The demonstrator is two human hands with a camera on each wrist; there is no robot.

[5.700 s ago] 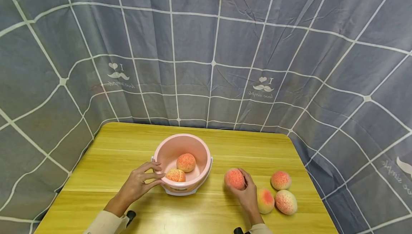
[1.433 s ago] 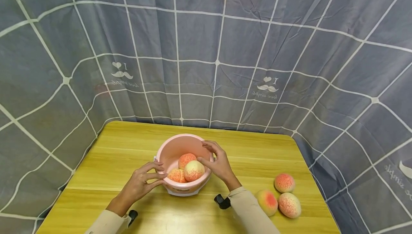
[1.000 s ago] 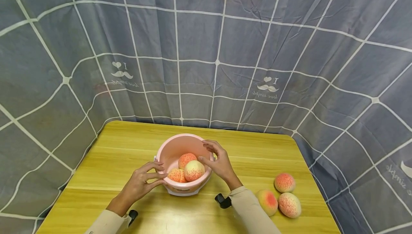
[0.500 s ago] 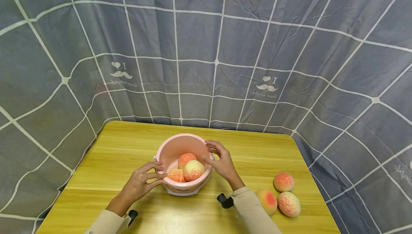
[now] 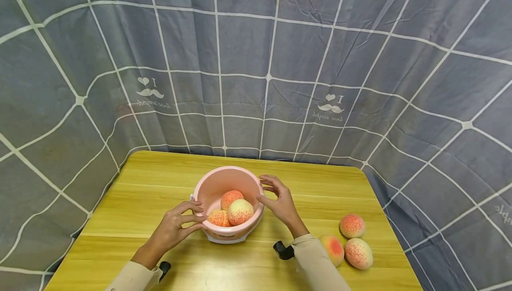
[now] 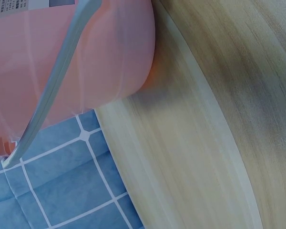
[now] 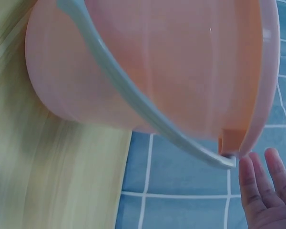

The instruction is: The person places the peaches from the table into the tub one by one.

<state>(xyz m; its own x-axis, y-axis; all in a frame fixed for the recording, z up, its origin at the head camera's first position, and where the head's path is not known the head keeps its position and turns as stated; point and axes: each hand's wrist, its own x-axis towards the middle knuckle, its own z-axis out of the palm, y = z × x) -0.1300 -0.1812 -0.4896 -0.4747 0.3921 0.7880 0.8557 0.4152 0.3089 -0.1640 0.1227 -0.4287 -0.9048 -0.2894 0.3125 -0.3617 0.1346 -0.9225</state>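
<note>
A pink bucket (image 5: 229,231) stands on the table in the head view, its pale handle (image 7: 128,90) hanging down across the front in the right wrist view. Inside lie a red peach (image 5: 231,198), an orange-yellow peach (image 5: 218,218) and a paler peach (image 5: 240,212). My left hand (image 5: 176,226) holds the left rim with its fingertips and thumb; the left wrist view does not show this hand. At the right rim is my right hand (image 5: 283,203), with nothing in its grasp. Its spread fingers (image 7: 275,164) come close to the rim.
Right of my right sleeve (image 5: 318,260), a red peach (image 5: 352,226), a speckled peach (image 5: 358,253) and a yellow-red peach (image 5: 333,250) sit on the wooden table (image 5: 160,180). A grey gridded curtain (image 5: 244,95) surrounds the table's back and sides.
The peach my right hand held beside the bucket now lies inside it. Since then, my right hand has drawn back slightly rightward from over the rim. My left hand has stayed at the rim.
</note>
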